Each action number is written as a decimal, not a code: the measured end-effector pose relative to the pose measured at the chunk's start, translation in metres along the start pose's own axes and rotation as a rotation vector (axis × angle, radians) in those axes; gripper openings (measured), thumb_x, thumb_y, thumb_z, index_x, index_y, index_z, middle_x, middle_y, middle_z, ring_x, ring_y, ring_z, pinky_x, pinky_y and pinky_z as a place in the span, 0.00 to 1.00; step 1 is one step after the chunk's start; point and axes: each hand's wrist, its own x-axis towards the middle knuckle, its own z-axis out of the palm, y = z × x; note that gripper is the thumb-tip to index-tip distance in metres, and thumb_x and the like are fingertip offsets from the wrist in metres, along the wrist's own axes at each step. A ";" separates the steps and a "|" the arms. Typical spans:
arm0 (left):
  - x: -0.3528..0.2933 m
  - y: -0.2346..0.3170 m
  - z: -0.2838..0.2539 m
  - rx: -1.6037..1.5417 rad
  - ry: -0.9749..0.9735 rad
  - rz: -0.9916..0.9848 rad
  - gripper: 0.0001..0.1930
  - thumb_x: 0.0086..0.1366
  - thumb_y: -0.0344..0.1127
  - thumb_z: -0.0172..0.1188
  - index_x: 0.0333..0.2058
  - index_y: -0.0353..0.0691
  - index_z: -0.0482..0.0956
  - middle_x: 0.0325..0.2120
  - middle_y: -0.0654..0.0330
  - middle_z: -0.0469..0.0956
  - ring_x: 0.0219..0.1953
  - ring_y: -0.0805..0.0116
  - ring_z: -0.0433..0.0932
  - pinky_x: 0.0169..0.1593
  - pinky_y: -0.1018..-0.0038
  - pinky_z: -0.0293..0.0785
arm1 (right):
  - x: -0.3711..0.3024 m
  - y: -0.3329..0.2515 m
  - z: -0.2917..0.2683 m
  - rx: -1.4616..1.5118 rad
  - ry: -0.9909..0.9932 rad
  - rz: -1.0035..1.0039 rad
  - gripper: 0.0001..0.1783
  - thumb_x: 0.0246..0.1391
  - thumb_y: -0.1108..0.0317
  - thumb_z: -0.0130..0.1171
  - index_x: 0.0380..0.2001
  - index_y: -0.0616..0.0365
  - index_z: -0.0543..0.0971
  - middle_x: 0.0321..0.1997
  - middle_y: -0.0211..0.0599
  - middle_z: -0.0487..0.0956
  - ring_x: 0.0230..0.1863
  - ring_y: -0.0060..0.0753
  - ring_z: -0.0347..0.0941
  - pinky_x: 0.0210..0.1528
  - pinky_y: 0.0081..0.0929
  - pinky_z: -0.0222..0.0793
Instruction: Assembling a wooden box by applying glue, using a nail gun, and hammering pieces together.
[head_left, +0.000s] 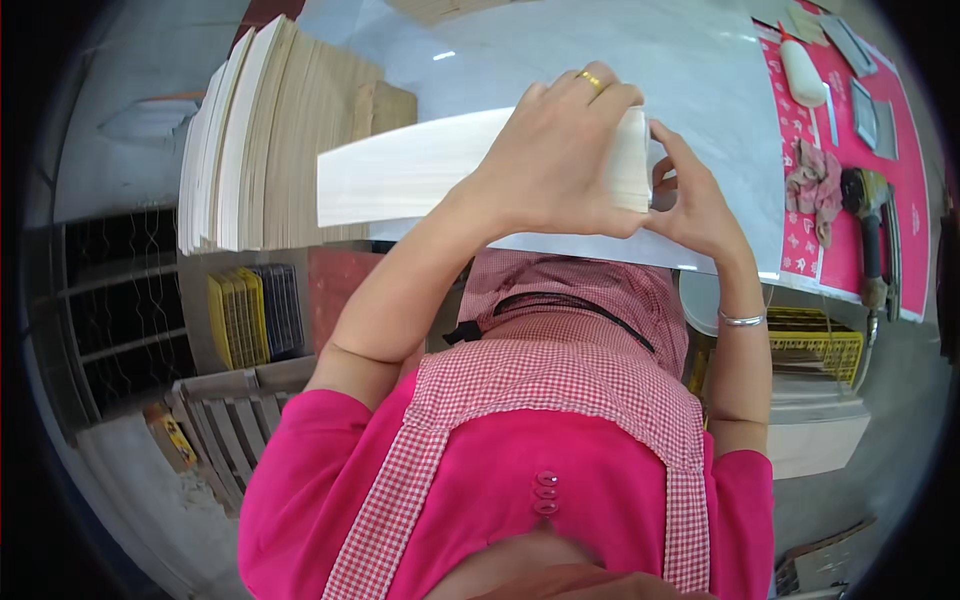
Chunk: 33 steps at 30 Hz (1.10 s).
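Observation:
A long stack of thin pale boards [410,172] lies across the near side of the white tabletop. My left hand [560,155], with a gold ring on one finger, is clasped over it near its right end, fingers on the far side and thumb on the near side. Against that right end my right hand [698,200] is curved, thumb at the near corner and forefinger at the far one. Its other fingers are bent and partly hidden behind the stack. To the left stands a large row of similar boards [290,140], packed on edge.
On the right, a pink patterned cover [910,215] bears a white squeeze bottle [802,72], a crumpled cloth [817,185] and a power tool with a hose [868,215]. Below the table edge are yellow crates [236,318] and a wooden pallet [235,425].

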 end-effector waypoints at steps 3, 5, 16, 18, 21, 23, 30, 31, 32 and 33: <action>0.002 0.000 0.006 -0.031 -0.034 -0.018 0.41 0.34 0.45 0.74 0.50 0.34 0.71 0.45 0.51 0.71 0.47 0.50 0.73 0.51 0.59 0.69 | -0.001 0.000 -0.001 0.003 0.003 0.003 0.49 0.34 0.71 0.72 0.63 0.59 0.62 0.48 0.41 0.73 0.33 0.34 0.72 0.39 0.30 0.74; 0.003 -0.001 0.010 -0.040 -0.055 -0.029 0.42 0.34 0.45 0.74 0.50 0.34 0.71 0.45 0.52 0.71 0.47 0.50 0.73 0.51 0.59 0.69 | -0.001 0.000 -0.002 -0.010 0.002 -0.022 0.49 0.34 0.70 0.72 0.63 0.59 0.62 0.49 0.42 0.73 0.33 0.35 0.72 0.38 0.30 0.73; 0.011 -0.009 0.021 -0.080 -0.095 -0.033 0.42 0.34 0.45 0.75 0.51 0.36 0.71 0.45 0.52 0.71 0.47 0.50 0.73 0.51 0.59 0.70 | -0.002 -0.001 -0.004 -0.020 0.011 -0.084 0.49 0.33 0.68 0.74 0.62 0.60 0.62 0.49 0.43 0.72 0.32 0.37 0.72 0.37 0.32 0.74; 0.011 -0.009 0.021 -0.081 -0.102 -0.031 0.42 0.34 0.45 0.75 0.51 0.36 0.71 0.45 0.52 0.71 0.47 0.50 0.73 0.51 0.59 0.70 | -0.002 -0.001 -0.005 -0.020 0.015 -0.086 0.49 0.33 0.68 0.74 0.62 0.60 0.62 0.49 0.43 0.72 0.32 0.37 0.72 0.37 0.32 0.75; 0.011 -0.009 0.022 -0.086 -0.109 -0.032 0.43 0.34 0.45 0.75 0.51 0.36 0.71 0.45 0.52 0.71 0.47 0.50 0.73 0.51 0.59 0.70 | -0.002 0.000 -0.005 -0.019 0.011 -0.093 0.50 0.33 0.68 0.74 0.62 0.59 0.62 0.50 0.43 0.72 0.32 0.38 0.72 0.37 0.32 0.75; 0.011 -0.009 0.022 -0.085 -0.114 -0.040 0.43 0.34 0.45 0.75 0.52 0.36 0.70 0.46 0.52 0.71 0.47 0.50 0.73 0.51 0.59 0.70 | -0.001 0.000 -0.004 -0.015 0.009 -0.090 0.50 0.33 0.69 0.74 0.62 0.59 0.62 0.50 0.43 0.72 0.32 0.38 0.72 0.37 0.32 0.75; 0.010 -0.010 0.025 -0.086 -0.115 -0.047 0.44 0.34 0.46 0.75 0.52 0.35 0.70 0.46 0.51 0.70 0.47 0.50 0.72 0.51 0.59 0.68 | -0.002 0.001 -0.003 -0.016 0.009 -0.093 0.50 0.32 0.69 0.73 0.63 0.58 0.62 0.51 0.43 0.72 0.32 0.38 0.72 0.37 0.33 0.75; 0.010 -0.011 0.026 -0.100 -0.111 -0.052 0.44 0.34 0.47 0.75 0.51 0.35 0.70 0.45 0.51 0.70 0.47 0.51 0.72 0.50 0.60 0.67 | -0.001 0.002 -0.004 -0.020 0.006 -0.093 0.50 0.33 0.68 0.73 0.63 0.57 0.62 0.51 0.42 0.72 0.33 0.38 0.72 0.37 0.32 0.75; 0.010 -0.011 0.026 -0.115 -0.107 -0.057 0.43 0.34 0.47 0.75 0.51 0.34 0.70 0.45 0.50 0.70 0.47 0.51 0.72 0.50 0.61 0.66 | -0.001 0.004 -0.004 -0.023 0.004 -0.093 0.50 0.34 0.67 0.74 0.63 0.57 0.62 0.52 0.42 0.72 0.33 0.37 0.72 0.38 0.32 0.75; 0.009 -0.011 0.026 -0.115 -0.112 -0.061 0.43 0.34 0.47 0.75 0.51 0.34 0.70 0.45 0.50 0.70 0.47 0.51 0.72 0.50 0.61 0.66 | -0.002 0.004 -0.004 -0.024 -0.001 -0.091 0.50 0.35 0.65 0.74 0.64 0.57 0.62 0.52 0.41 0.72 0.34 0.36 0.72 0.38 0.32 0.75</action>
